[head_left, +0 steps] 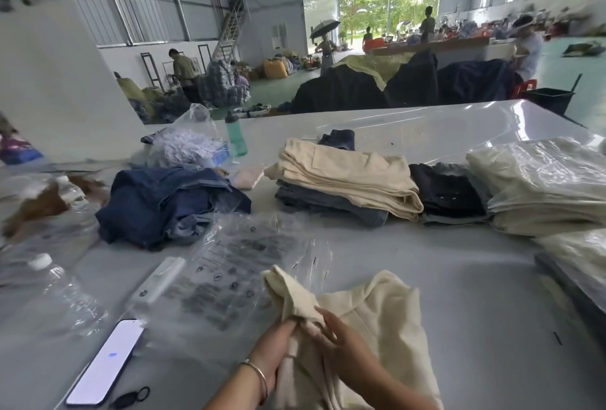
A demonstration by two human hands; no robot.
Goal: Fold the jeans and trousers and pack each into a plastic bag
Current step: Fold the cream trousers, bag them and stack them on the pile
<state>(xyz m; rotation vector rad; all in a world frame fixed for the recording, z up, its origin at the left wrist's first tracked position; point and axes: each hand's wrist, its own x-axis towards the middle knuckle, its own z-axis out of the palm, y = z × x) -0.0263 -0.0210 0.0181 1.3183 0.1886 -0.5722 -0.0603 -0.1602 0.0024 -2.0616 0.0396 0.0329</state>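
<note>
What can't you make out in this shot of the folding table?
Head view only:
- Print on the plastic bag: blurred, unreadable.
- Cream trousers: lower part cut off by the bottom edge.
- Left hand fingers: partly buried in the cloth.
- Bagged stack: cut off at the right edge.

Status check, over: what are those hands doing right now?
Left hand grips cream trousers; right hand rests open on them. Printed plastic bag alongside, empty.
</note>
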